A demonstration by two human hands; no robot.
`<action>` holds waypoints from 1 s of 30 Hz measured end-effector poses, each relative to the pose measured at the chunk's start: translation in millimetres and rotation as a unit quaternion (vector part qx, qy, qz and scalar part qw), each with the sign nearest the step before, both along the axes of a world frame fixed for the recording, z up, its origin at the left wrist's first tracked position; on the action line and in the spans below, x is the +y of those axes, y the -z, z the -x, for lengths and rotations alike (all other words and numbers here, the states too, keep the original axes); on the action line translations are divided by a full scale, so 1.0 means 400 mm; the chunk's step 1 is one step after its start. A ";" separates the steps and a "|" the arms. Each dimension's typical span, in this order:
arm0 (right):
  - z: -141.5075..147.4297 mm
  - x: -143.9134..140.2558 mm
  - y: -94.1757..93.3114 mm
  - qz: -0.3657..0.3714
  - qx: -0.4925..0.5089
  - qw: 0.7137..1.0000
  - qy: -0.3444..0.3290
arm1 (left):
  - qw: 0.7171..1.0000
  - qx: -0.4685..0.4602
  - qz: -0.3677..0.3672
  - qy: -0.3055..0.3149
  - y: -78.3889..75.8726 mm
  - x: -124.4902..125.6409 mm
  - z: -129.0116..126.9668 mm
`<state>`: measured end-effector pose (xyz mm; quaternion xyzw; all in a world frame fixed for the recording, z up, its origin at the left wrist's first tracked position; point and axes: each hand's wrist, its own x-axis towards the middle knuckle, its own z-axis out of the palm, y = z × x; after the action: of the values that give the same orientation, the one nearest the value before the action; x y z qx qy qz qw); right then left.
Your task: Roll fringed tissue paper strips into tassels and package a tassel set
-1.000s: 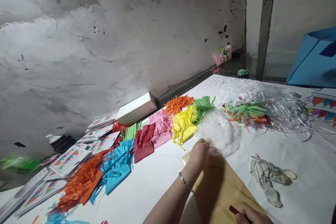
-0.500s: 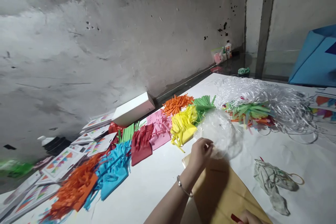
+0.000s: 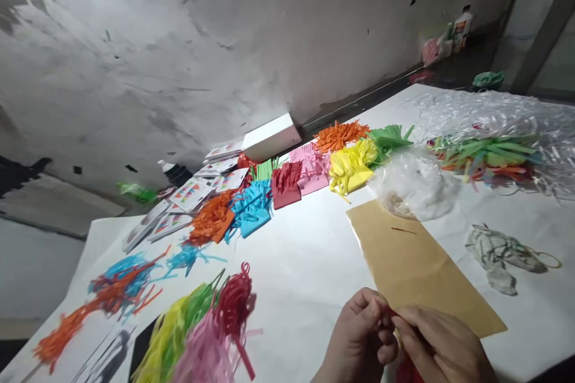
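At the lower right, my left hand (image 3: 359, 338) and my right hand (image 3: 444, 344) meet, fingers pinched on a thin red paper strip (image 3: 389, 312). More red material (image 3: 408, 370) hangs below, partly hidden by the fingers. Just beyond the hands lies a flat brown paper sheet (image 3: 420, 263) with a thin dark strip (image 3: 403, 230) on it. A crumpled clear plastic bag (image 3: 417, 185) rests at its far end. Left of my hands are bunches of cut paper fringe: red (image 3: 233, 302), pink (image 3: 204, 350), green and yellow (image 3: 173, 329).
Folded fringed paper in yellow (image 3: 353, 167), dark red (image 3: 286, 184), blue (image 3: 252, 209) and orange (image 3: 211, 218) runs along the white-covered table (image 3: 309, 269). Behind are a white box (image 3: 272, 136) and printed cards (image 3: 191, 193). A pale glove (image 3: 501, 254) and shiny clear strands (image 3: 485, 116) lie right.
My left hand has drawn back from beside the plastic bag to my right hand, and both now pinch the red strip. The view has shifted, showing more of the table's left side.
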<state>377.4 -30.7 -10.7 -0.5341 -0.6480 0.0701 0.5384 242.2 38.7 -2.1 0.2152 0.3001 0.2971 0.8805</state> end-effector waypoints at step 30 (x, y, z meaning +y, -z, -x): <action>0.128 -0.070 -0.008 0.159 0.000 0.974 -0.163 | 0.938 0.188 -0.287 -0.040 -0.002 -0.097 0.226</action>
<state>326.3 -58.9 -7.5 -0.5002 -0.7069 0.2590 0.4278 151.7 -0.2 -1.3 0.4985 0.3709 0.3601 0.6959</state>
